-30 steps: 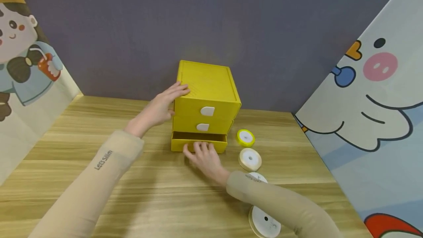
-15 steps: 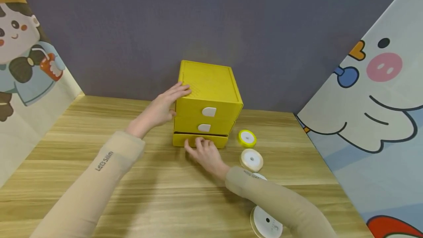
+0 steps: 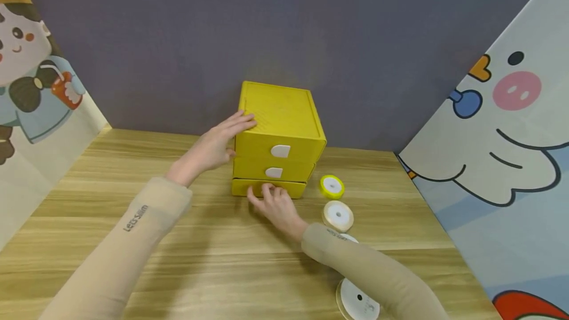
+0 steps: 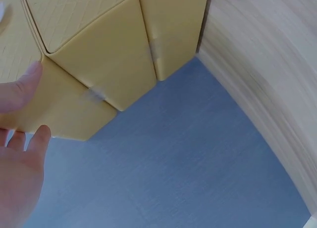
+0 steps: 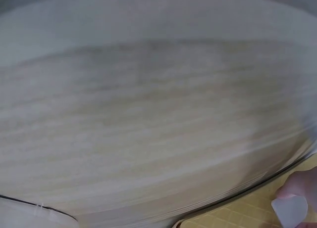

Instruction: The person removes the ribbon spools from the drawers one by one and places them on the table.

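Observation:
A yellow cabinet of three stacked drawers stands at the back of the table. The upper two drawers show white tab handles. My left hand rests on its top left front corner with fingers extended, the thumb lower by the left edge. In the left wrist view, that thumb lies against the yellow front. Before the bottom drawer is my right hand, its fingers bent at the drawer front. The right wrist view shows its white tab handle between the fingers. The drawer sits nearly flush.
To the right of the cabinet, ribbon spools run in a line toward the front: a yellow one, a cream one, one partly under the right sleeve, and a larger white one. A grey wall rises behind the cabinet.
The bottom drawer, which stood pulled out a second ago, has slid back into the cabinet, my right hand moving in with it. My left hand stays on the corner.

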`<state>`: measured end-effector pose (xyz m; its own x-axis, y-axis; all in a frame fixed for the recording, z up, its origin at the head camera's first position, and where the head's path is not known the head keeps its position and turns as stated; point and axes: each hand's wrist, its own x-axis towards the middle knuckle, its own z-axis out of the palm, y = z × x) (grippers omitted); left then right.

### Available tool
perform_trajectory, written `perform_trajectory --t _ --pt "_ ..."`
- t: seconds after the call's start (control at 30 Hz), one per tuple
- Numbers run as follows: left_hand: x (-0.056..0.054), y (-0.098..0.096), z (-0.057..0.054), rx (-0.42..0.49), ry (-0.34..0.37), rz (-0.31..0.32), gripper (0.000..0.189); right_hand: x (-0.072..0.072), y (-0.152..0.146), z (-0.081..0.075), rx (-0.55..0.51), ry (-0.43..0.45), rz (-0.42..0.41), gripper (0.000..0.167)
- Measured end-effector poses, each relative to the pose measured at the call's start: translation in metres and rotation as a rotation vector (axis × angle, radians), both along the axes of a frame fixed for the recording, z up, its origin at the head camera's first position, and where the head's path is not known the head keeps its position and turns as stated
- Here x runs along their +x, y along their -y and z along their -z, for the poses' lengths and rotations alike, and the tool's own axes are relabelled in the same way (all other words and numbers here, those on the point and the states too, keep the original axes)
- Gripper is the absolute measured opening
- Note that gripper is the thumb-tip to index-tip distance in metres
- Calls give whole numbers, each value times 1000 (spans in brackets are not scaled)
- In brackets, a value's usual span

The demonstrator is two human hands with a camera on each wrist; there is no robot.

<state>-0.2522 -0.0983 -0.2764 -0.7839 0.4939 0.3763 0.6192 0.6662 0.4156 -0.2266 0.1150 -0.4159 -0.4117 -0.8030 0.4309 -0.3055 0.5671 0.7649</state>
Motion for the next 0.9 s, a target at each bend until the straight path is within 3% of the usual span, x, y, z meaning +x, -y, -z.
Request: perform_trajectory --t 0.43,0.9 --pt "1 3 0 21 -29 30 78 -3 1 5 9 32 7 44" --pt "3 1 -1 29 27 36 82 -6 -4 6 29 69 -61 46"
